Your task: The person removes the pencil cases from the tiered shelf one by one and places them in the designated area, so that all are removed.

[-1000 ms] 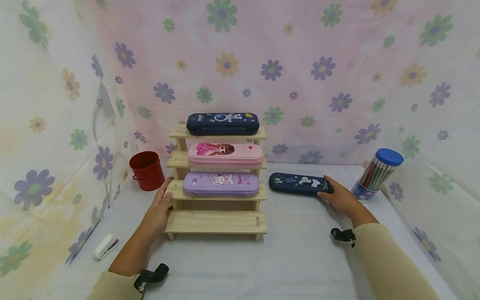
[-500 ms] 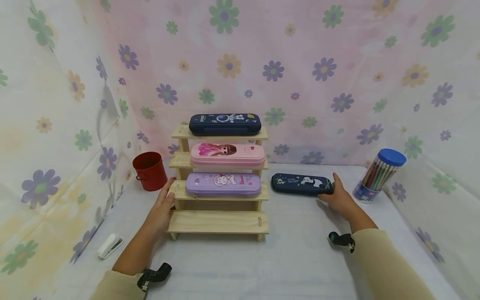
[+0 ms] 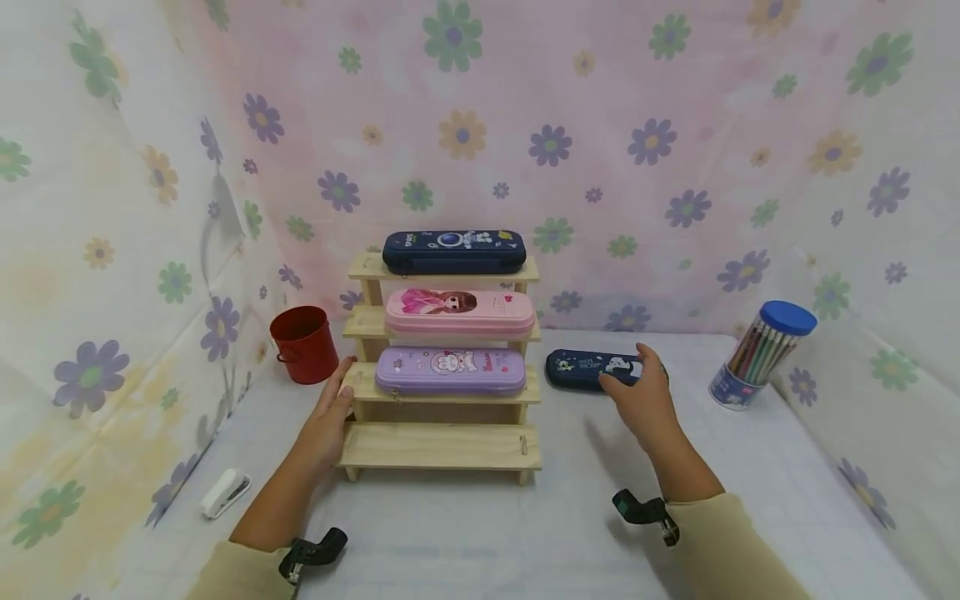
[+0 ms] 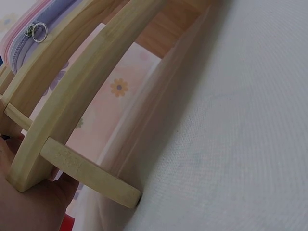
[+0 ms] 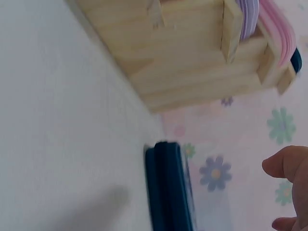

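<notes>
My left hand [image 3: 322, 429] holds the left side of a wooden stepped rack [image 3: 442, 446], its thumb by the second step from the bottom. The left wrist view shows this hand around the end of a wooden step [image 4: 72, 91]. Over the right end of a dark blue panda pencil case [image 3: 573, 367], lying on the table, is my right hand [image 3: 651, 404]. Thumb and finger are spread, apart from the case [image 5: 166, 187] in the right wrist view. On the rack lie a purple pencil case [image 3: 450, 371], a pink one [image 3: 459, 312] and a navy space one [image 3: 454, 252].
A red bucket [image 3: 303, 346] stands left of the rack. Nearer the front left lies a white stapler [image 3: 225, 493]. A blue-lidded tub of pencils [image 3: 757, 358] stands at the right. Flowered cloth [image 3: 551, 192] hangs behind and along both sides.
My right hand has let go of the panda pencil case's right end and moved left over it. My left hand stays at the rack. The whole view has shifted slightly.
</notes>
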Tool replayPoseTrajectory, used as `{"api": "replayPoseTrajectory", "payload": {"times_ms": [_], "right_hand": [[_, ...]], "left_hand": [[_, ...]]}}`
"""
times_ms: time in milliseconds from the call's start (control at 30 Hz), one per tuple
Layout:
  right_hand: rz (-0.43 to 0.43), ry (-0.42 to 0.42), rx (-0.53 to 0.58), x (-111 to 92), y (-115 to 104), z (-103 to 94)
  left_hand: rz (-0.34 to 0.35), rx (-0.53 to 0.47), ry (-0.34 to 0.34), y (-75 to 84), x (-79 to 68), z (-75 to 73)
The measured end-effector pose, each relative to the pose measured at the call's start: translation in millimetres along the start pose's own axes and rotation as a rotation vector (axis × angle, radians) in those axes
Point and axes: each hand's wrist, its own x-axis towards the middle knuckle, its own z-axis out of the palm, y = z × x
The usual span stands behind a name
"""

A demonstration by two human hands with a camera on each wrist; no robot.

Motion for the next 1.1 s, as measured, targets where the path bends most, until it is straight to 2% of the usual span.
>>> {"api": "replayPoseTrajectory", "payload": {"times_ms": [233,467,567,700,767,1100], "right_hand": [[-0.17,-0.025,-0.055,-22,-18,24.1],[-0.301,-0.028,0.09,-42,-28,56.8],[-0.39,-0.021,0.134,-49,-31,65.9],[-0.499,-0.037,0.094,-56,-36,74.2],[-0.519,-0.046,0.055,-59,-38,78.7],[-0.475,-0.035,-0.101,-66,-55,97.5]], "left_hand": [[-0.002,-0.008,0.0,0.2,0.7,0.4],[0.008,0.0,0.006,0.7,0.6,-0.5],[-0.005,-0.007,0.003,0.3,0.4,-0.1],[-0.004,-0.011,0.004,0.3,0.5,0.7],[0.004,-0.01,0.007,0.1,0.0,0.2],[-0.001,0.0,0.01,0.0,-0.2,-0.7]]}}
